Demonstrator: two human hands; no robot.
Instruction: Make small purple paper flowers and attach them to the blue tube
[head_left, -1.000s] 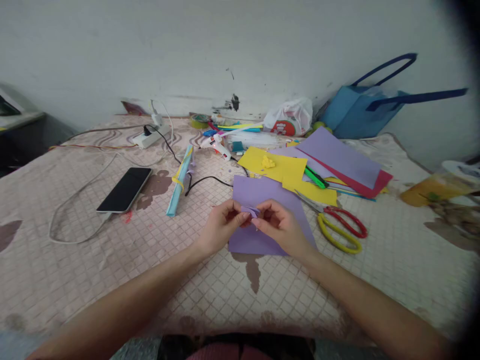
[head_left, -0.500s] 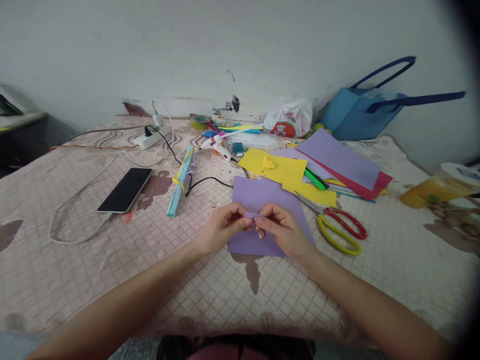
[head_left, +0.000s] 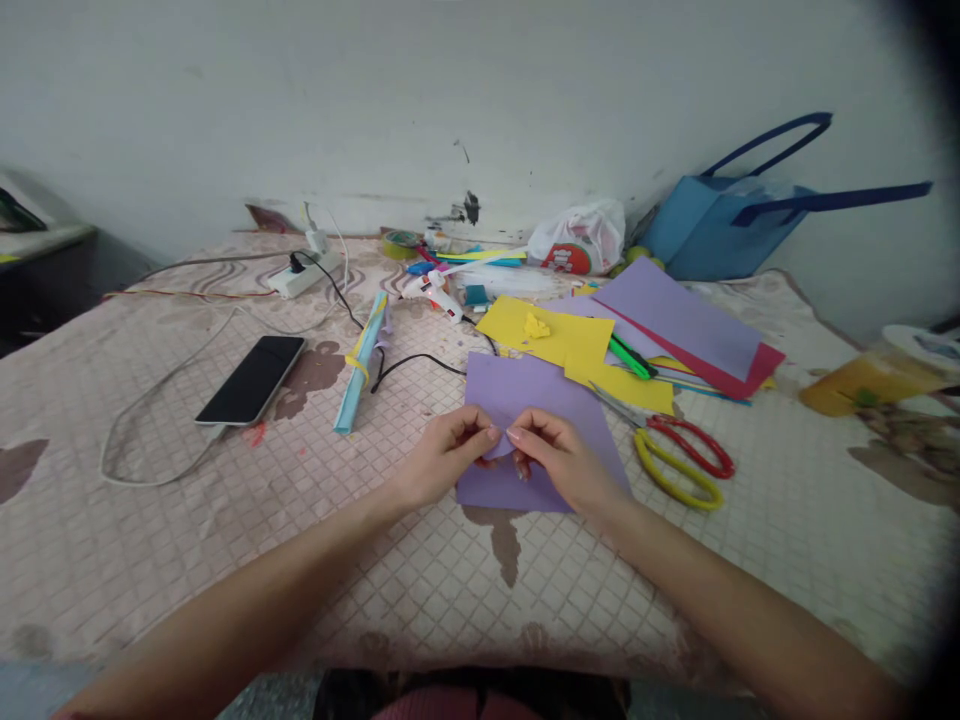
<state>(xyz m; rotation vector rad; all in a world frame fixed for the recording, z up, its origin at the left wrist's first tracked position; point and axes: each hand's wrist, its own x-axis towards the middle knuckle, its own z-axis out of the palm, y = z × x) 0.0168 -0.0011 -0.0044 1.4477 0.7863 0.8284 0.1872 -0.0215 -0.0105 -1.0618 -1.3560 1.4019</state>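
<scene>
1. Head camera view, looking down: two bare hands meet above a purple sheet [head_left: 502,380], which lies flat on a cloth-covered tabletop [head_left: 420,590].
2. Between the fingertips, over the middle of that sheet, is a small purple paper piece [head_left: 504,446]. The left hand [head_left: 448,452] appears to pinch its left side between thumb and curled fingers; the right hand [head_left: 559,452] pinches close by on the other side, thumb and fingertip nearly touching those of the left.
3. Judging by its look, the piece should be almost weightless, thin and fairly stiff for its size, creasing readily and easy to crush or tear. A light fingertip hold on opposite edges seems best, since a firm squeeze could dent it. It does not look slippery.
4. Scissors [head_left: 643,442] with red and yellow handles lie just beside the sheet, to the right; a yellow sheet [head_left: 581,335] sits beyond it.
5. Hard to make out: the piece's outline and folds, because its colour matches the sheet below and the fingers cover much of it. The right hand hides part of the sheet. A dark blur swallows the picture's right edge.
</scene>
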